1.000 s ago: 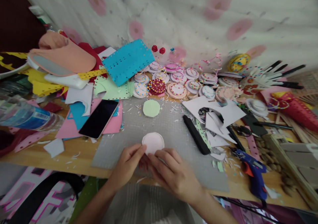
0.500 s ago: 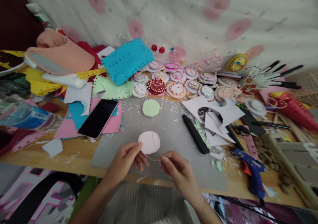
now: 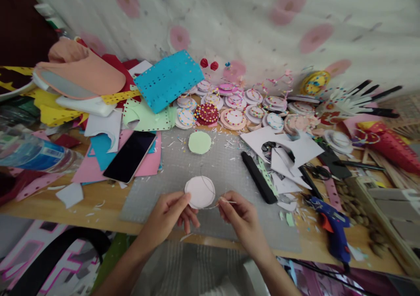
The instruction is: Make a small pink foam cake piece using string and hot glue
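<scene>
My left hand (image 3: 175, 210) pinches the left edge of a pale round disc (image 3: 198, 193) between thumb and fingers, over the grey cutting mat (image 3: 144, 206). Closed finger and thumb of my right hand (image 3: 238, 215) grip a thin pale string (image 3: 210, 207), which runs along the disc's lower edge. A loop of the string crosses the disc's right side. A short end sticks out past my right fingertips. On the mat beyond the disc lies a light green round piece (image 3: 200, 142).
Several small decorated hats (image 3: 233, 117) stand along the back. To the left are a phone (image 3: 129, 156) and a plastic bottle (image 3: 42, 151). Cut white scraps (image 3: 262, 136), a black cutter (image 3: 258, 178) and a blue glue gun (image 3: 337, 230) lie on the right.
Both hands and the disc have shifted slightly to the right. The right hand has moved a little farther from the disc, and a string end now shows past its fingertips.
</scene>
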### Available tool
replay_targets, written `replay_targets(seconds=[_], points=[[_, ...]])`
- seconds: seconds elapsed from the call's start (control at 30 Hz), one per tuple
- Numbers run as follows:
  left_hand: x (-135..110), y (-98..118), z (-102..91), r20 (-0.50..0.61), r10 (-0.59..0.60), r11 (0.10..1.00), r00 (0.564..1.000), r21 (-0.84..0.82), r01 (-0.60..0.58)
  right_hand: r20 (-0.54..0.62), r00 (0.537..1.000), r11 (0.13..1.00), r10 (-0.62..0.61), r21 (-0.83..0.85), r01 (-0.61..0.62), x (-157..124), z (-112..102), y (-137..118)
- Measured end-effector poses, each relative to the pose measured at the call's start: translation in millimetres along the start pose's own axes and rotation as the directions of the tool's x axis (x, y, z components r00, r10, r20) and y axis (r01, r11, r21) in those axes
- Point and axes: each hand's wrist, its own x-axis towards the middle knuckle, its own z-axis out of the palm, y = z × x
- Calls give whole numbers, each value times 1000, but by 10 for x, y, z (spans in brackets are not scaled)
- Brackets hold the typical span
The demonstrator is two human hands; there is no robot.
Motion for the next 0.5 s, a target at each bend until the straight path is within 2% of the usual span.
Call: replay_targets(seconds=[0.2, 0.33, 0.5], points=[[6, -22, -28, -1, -19, 999, 1000, 34, 19, 36, 998, 978, -53, -199, 59, 17, -67, -24], [22, -67, -41, -27, -22, 998, 999, 51, 23, 9, 993, 945, -118, -307, 115, 67, -130, -30], [26, -90, -19, -9, -26, 995, 1000, 94, 27, 34, 980, 871, -195, -453, 189, 102, -192, -52]])
